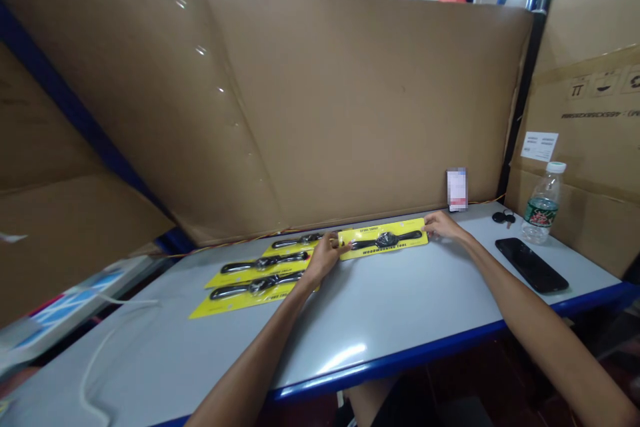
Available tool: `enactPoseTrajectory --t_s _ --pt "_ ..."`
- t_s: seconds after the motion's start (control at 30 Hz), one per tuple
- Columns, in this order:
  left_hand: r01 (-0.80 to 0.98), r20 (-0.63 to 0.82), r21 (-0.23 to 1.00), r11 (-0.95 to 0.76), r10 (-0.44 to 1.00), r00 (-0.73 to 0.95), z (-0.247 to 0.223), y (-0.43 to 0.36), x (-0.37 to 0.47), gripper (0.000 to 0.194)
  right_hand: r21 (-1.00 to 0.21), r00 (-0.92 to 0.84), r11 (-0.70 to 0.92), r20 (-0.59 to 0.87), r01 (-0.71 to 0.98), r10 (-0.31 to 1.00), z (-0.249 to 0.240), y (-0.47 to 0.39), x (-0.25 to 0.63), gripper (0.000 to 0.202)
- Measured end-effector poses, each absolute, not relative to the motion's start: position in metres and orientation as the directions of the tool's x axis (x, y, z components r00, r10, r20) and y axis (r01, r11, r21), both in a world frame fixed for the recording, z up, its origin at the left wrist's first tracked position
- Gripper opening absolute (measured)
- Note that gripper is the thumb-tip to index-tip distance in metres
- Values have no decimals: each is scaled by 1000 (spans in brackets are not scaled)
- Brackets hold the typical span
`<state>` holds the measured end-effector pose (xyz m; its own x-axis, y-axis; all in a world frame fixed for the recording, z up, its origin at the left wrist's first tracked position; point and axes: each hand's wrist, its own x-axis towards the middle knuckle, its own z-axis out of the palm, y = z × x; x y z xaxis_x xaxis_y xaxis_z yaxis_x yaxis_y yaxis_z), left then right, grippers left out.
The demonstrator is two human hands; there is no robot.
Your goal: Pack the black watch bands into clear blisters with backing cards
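Note:
A yellow card pack (383, 239) with a black tool on it lies at the far side of the grey table (380, 320). My left hand (325, 257) grips its left end and my right hand (441, 225) holds its right end. To the left lie three more yellow card packs with black tools: one at the back (295, 243), one in the middle (260, 265) and one at the front (245, 292), overlapping like a fan. My left hand rests over their right ends.
A black phone (531, 265), black keys (502, 217) and a water bottle (542, 203) sit at the right. A small card (457, 189) leans on the cardboard wall (310, 107). A white cable (100, 353) and a printed box (60, 307) lie at the left.

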<state>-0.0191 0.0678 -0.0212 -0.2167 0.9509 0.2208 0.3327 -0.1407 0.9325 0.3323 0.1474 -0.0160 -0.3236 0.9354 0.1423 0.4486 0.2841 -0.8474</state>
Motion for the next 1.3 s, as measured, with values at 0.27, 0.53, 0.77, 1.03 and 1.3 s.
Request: enactPoseTrajectory --t_s 0.27,0.53,0.77,1.03,1.3 --pt "654 394 731 -194 903 -173 -25 69 -24 49 -804 -278 353 242 478 929 -13 144 332 24" --pt "716 435 670 -196 885 -165 -25 66 -22 33 -896 -256 216 120 389 959 -14 141 327 21" --pt "448 334 874 -188 902 -274 -28 73 -28 23 -946 -219 102 34 308 975 -5 135 326 19" --pt "444 359 866 -228 903 -237 -21 67 -23 19 -986 -342 -7 -64 165 937 9 118 334 23" --pt "528 240 837 -143 963 -121 -16 64 -18 40 -1000 -127 -28 -27 -2 991 -11 133 311 28"
